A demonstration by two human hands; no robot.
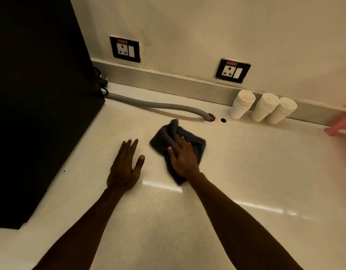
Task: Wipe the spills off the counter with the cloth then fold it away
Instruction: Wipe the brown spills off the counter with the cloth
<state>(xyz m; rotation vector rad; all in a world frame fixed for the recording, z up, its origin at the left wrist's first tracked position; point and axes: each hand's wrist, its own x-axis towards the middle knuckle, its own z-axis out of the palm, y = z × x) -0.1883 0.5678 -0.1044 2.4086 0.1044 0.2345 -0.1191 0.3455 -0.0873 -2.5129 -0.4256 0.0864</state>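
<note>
A dark grey-blue cloth (pixel 164 136) lies crumpled on the pale counter (pixel 246 172) near the middle of the head view. My right hand (pixel 183 156) presses flat on top of the cloth, fingers spread over its folds. To the left of the cloth my left hand (pixel 126 166) rests palm down on the bare counter with its fingers apart, holding nothing and not touching the cloth. I can make out no spill on the counter in this light.
A tall black appliance (pixel 37 94) fills the left side. A grey corrugated hose (pixel 158 105) runs from it into a counter hole (pixel 211 116). Three stacks of white paper cups (pixel 262 107) stand by the back wall. A blurred pink object (pixel 340 125) enters at the right edge.
</note>
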